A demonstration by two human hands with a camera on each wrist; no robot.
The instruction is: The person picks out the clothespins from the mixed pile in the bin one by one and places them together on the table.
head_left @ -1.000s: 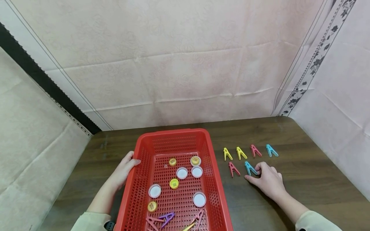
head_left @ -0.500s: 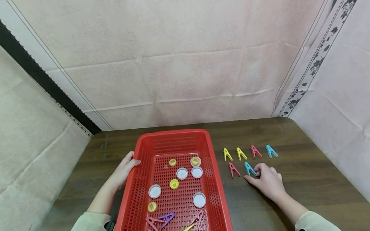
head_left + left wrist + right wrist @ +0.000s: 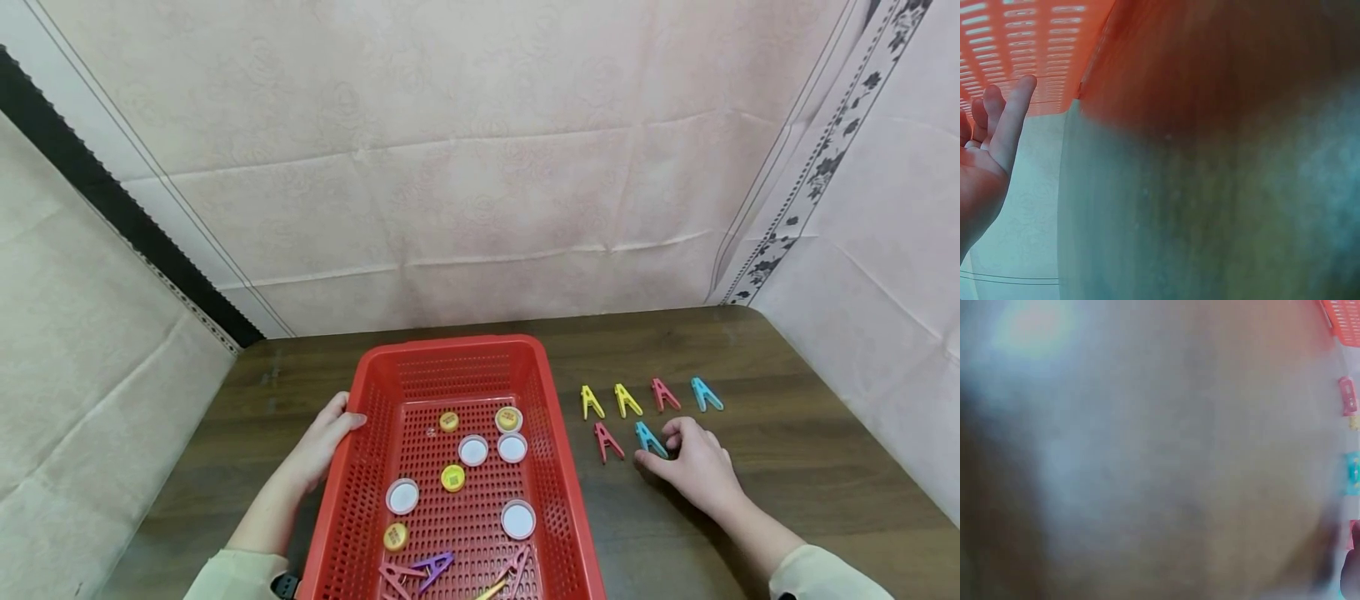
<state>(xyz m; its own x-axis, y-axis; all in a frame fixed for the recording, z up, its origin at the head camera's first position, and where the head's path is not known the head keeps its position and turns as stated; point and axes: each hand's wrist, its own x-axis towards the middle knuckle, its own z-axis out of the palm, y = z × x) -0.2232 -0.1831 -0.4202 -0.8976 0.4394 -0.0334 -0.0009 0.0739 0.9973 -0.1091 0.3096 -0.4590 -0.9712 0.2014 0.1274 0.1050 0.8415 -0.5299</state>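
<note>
My left hand (image 3: pixel 322 442) grips the left wall of a red perforated basket (image 3: pixel 450 342), thumb over the rim. The left wrist view shows its fingers (image 3: pixel 1013 122) extended along the basket's outside wall. On the right, my right hand (image 3: pixel 697 467) rests low over the table beside a blue clothespin (image 3: pixel 649 440), fingers loosely bent around its near end. The right wrist view shows a gap between the blue clothespin (image 3: pixel 1352 474) and a fingertip (image 3: pixel 1350 575). Left of this clothespin lies a red clothespin (image 3: pixel 607 442). Behind are two yellow clothespins (image 3: pixel 591 402), another red clothespin (image 3: pixel 665 394) and another blue clothespin (image 3: pixel 707 394).
Inside the basket lie several white round lids (image 3: pixel 472 451), several yellow caps (image 3: pixel 452 477), a purple clip (image 3: pixel 433 568) and pink clips (image 3: pixel 516 567). The wooden table (image 3: pixel 810 467) ends at cloth-covered walls (image 3: pixel 480 183) at the back and sides.
My right fingers have drawn slightly off the near blue clothespin, which stays in place. The left hand and basket have not visibly moved.
</note>
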